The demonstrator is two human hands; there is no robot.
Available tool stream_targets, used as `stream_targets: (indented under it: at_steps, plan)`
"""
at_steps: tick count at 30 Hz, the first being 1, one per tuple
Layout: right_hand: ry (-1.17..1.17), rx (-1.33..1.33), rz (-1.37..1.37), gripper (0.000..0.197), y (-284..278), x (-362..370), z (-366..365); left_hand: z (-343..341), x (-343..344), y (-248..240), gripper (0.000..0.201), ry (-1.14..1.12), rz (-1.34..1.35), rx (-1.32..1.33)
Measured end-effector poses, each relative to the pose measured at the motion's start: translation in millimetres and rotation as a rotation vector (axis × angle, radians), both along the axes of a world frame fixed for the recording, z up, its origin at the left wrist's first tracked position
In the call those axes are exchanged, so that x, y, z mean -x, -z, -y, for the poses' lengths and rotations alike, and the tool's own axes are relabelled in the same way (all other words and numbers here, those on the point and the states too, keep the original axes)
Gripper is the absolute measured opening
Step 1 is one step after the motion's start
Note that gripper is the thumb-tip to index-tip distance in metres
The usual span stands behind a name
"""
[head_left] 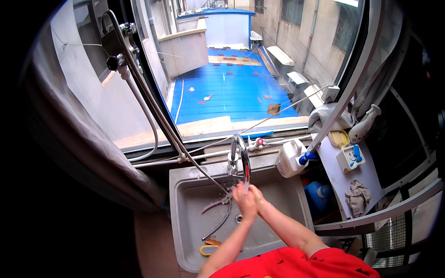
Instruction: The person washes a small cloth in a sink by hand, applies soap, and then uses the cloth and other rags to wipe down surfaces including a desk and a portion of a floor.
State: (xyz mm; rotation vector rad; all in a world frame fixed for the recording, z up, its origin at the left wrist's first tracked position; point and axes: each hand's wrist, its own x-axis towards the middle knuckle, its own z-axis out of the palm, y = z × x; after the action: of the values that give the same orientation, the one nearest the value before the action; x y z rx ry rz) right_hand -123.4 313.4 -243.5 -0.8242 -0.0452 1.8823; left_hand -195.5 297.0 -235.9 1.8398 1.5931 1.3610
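My left hand (pixel 243 200) and my right hand (pixel 256 193) are pressed together over the grey sink (pixel 185 217), right under the spout of the curved chrome tap (pixel 242 157). The palms touch and the fingers lie against each other. Nothing shows between them. Whether water runs from the tap I cannot tell. A drain (pixel 238 218) lies just below the hands. A thin hose (pixel 221 217) trails across the basin to the left of the hands.
A yellow-handled tool (pixel 207 249) lies at the sink's near end. A white jug with a blue cap (pixel 293 157) stands right of the tap. On the shelf at right: a rag (pixel 358 196), a small box (pixel 351 158). Pipes (pixel 148 106) run along the window.
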Motion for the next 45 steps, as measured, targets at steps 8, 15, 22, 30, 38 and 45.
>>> stream_targets:
  at_steps: [8,15,22,30,38,45]
  plan:
    - [-0.102,-0.400,0.404,0.030,64.6,-7.5,1.4,-18.1,-8.5,2.1,0.029,-0.082,0.122,0.143]
    - [0.055,0.010,0.147,0.040,-51.5,-3.5,0.3,8.2,-23.2,-5.5,0.016,0.090,0.357,0.173]
    - [0.002,-0.192,0.429,0.012,-57.1,-4.7,-5.8,-23.6,-13.8,1.8,0.018,0.243,1.339,0.585]
    - [-0.017,-0.254,0.556,0.017,-63.1,-19.4,-22.3,-25.1,-1.8,-23.2,0.019,0.433,1.745,0.873]
    - [0.127,-0.266,0.630,0.014,-57.7,-29.8,-66.4,-18.2,19.4,-27.3,0.020,0.471,1.599,0.959]
    - [0.106,-0.324,0.713,0.026,-58.4,-19.3,-48.6,-4.9,31.4,-40.5,0.019,0.365,1.461,1.020]
